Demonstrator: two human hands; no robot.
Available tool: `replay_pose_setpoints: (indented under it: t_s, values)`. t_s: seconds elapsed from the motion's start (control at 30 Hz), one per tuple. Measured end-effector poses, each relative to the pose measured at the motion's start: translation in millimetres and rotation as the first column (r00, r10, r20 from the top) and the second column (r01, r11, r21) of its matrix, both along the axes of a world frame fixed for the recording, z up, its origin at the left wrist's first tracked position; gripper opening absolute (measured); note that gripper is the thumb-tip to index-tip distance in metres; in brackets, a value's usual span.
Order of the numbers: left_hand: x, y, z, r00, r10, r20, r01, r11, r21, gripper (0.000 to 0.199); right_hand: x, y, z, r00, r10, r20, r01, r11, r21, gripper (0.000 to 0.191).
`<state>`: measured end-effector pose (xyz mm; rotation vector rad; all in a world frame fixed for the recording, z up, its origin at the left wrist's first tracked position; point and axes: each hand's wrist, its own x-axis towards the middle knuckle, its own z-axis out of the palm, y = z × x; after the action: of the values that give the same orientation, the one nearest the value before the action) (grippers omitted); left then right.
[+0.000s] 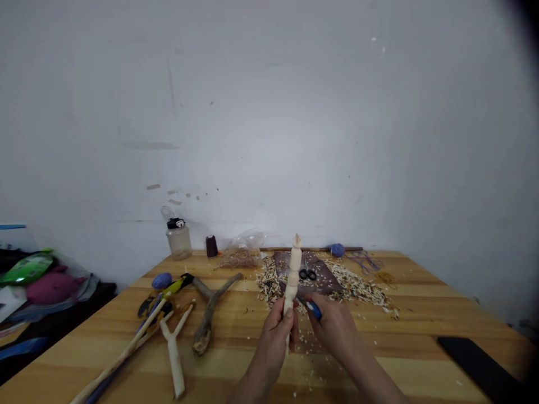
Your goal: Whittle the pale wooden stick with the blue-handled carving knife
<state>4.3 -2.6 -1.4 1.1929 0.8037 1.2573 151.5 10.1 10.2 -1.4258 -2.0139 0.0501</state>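
Observation:
My left hand (275,331) is wrapped round the lower part of a pale, peeled wooden stick (295,259). The stick stands nearly upright, with notched rings along it and a pointed top. In my right hand (334,322) is a blue-handled knife (312,309), its blade mostly hidden against the stick's right side near my left fingers. Behind the stick, black-handled scissors (307,274) lie on a dark brown sheet (326,275). Wood shavings (357,286) are heaped on both sides of that sheet, with small chips on the wood below my hands.
Left on the wooden table (227,370) lie a peeled forked stick (174,359), a bark-covered forked branch (208,314) and long sticks (122,356). Along the back stand a bottle (179,241), a dark thread spool (211,246) and a plastic bag (241,255). A black flat object (475,365) lies right.

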Motion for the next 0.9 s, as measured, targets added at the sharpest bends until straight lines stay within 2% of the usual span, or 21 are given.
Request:
replay_pose_setpoints:
  t_s: [0.17, 0.3, 0.47, 0.73, 0.9]
  values:
    - [-0.7, 0.9, -2.1, 0.999, 0.023, -0.044, -0.021, 0.998, 0.053, 0.032, -7.3, -7.7, 4.6, 0.964, -0.108, 0.243, 0.102, 0.994, 0.037, 0.026]
    - [0.5, -1.5, -2.3, 0.998, 0.016, -0.053, -0.015, 1.0, 0.02, 0.037, -11.9, -10.6, 5.6, 0.928, -0.156, 0.338, 0.126, 0.986, 0.109, 0.025]
    - [2.5, -6.3, 3.8, 0.997, 0.044, -0.062, -0.046, 0.998, -0.034, 0.041, -12.5, -9.4, 1.1, 0.905, -0.208, 0.37, 0.159, 0.974, 0.16, 0.022]
    - [1.2, -4.4, 0.0, 0.998, 0.017, -0.062, -0.02, 0.998, -0.059, 0.03, -13.5, -10.8, 2.9, 0.897, -0.228, 0.379, 0.181, 0.971, 0.158, 0.02]
    - [1.3, -6.5, 3.4, 0.998, 0.03, -0.047, -0.032, 0.998, -0.046, 0.027, -14.7, -12.5, 4.3, 0.9, -0.223, 0.374, 0.174, 0.971, 0.162, 0.019]
